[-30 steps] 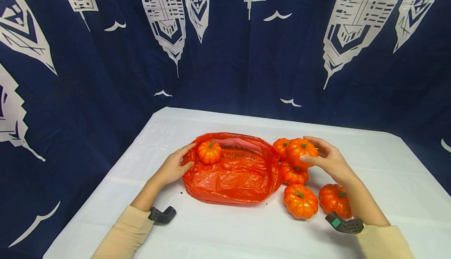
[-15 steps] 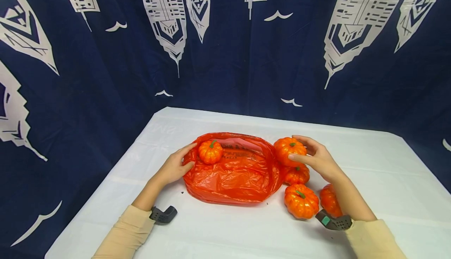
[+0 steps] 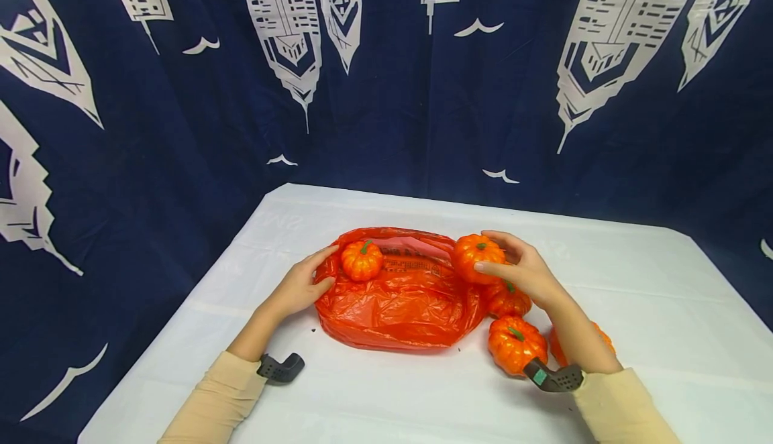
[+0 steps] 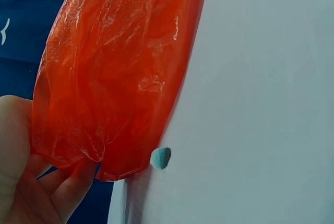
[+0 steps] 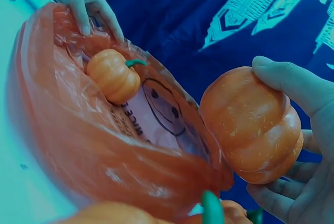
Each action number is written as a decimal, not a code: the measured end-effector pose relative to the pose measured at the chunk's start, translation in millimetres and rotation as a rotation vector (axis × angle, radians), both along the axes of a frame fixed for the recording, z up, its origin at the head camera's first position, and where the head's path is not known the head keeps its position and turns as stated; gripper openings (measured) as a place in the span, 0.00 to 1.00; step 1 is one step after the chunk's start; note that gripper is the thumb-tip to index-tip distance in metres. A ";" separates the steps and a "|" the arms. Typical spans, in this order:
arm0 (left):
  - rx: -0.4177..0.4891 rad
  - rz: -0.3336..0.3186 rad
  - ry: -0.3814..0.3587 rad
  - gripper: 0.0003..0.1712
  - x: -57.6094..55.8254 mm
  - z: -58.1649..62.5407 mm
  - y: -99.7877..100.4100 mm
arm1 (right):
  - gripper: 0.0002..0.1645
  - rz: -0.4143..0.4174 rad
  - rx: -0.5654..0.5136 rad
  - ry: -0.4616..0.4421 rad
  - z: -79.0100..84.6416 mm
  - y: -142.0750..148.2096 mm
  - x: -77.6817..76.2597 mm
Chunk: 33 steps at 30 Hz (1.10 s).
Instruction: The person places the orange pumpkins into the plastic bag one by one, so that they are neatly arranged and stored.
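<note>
A red plastic bag lies with its mouth spread wide in the middle of the table. One small orange pumpkin with a green stem rests inside its left end. My left hand holds the bag's left edge, with fingers and thumb on the plastic. At the bag's right rim, my right hand grips another pumpkin from its right side, thumb on the near side. In the right wrist view this pumpkin overlaps the rim, and a printed smiley shows on the bag's inner wall.
Right of the bag sits a pumpkin, partly covered by the held one. Nearer the front stands another pumpkin. One more pumpkin is half hidden behind the right forearm. A dark blue curtain hangs behind the white table.
My right hand has carried its pumpkin leftward, from over the other pumpkins to the bag's right rim. A pumpkin behind it is now hidden. The left hand and bag have stayed put.
</note>
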<state>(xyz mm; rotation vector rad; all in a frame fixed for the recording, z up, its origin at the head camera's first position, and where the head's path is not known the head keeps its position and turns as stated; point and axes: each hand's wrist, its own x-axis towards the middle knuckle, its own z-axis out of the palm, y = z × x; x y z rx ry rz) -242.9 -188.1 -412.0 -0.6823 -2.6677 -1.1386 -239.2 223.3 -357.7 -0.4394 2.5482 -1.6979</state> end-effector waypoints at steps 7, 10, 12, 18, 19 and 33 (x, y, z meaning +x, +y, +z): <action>0.002 -0.003 -0.009 0.34 -0.3 0.5 0.1 | 0.41 0.020 -0.012 -0.026 -2.4 -15.7 -0.1; -0.002 0.001 -0.020 0.35 0.5 1.5 0.8 | 0.41 0.032 -0.019 -0.033 -2.0 -21.6 1.5; -0.004 0.005 -0.026 0.35 0.6 1.8 0.9 | 0.41 0.042 -0.030 -0.030 -0.9 -25.8 2.8; -0.005 0.004 -0.017 0.35 -0.4 0.2 0.5 | 0.42 0.058 -0.050 -0.038 -1.5 -40.5 1.9; -0.005 0.004 -0.013 0.35 -0.1 0.3 0.5 | 0.42 0.059 -0.045 -0.042 -1.8 -43.0 1.3; 0.000 -0.001 -0.011 0.34 -0.6 0.7 0.0 | 0.46 0.027 -0.077 -0.140 -4.6 -77.8 0.2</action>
